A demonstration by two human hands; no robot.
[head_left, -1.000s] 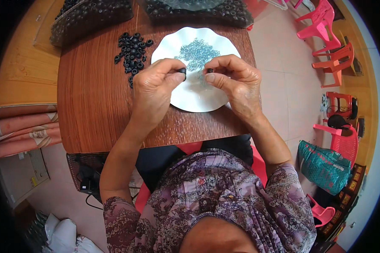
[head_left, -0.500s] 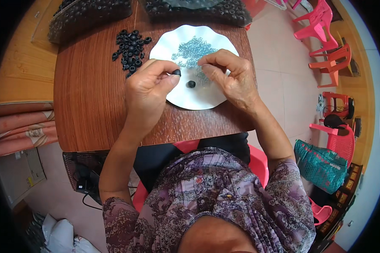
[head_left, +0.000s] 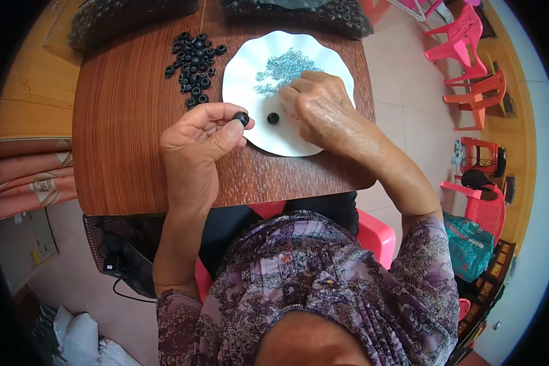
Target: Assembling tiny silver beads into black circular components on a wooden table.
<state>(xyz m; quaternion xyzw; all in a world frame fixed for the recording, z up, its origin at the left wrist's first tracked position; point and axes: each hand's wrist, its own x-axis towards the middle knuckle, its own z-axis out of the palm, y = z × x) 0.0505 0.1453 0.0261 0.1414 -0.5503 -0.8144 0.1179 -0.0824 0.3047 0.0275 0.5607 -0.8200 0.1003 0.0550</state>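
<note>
Left hand (head_left: 200, 137) pinches a black ring (head_left: 242, 118); right hand (head_left: 316, 104), fingers curled, rests on white plate (head_left: 241, 79); second ring (head_left: 273, 118) at its nine o'clock.

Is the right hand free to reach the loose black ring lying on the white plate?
Probably yes: the right hand rests on the white plate beside the loose black ring, with nothing between them.

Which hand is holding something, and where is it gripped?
Left hand pinches a small black ring by its sides between thumb and forefinger. Right hand rests on the white plate; any hold is hidden.
</note>
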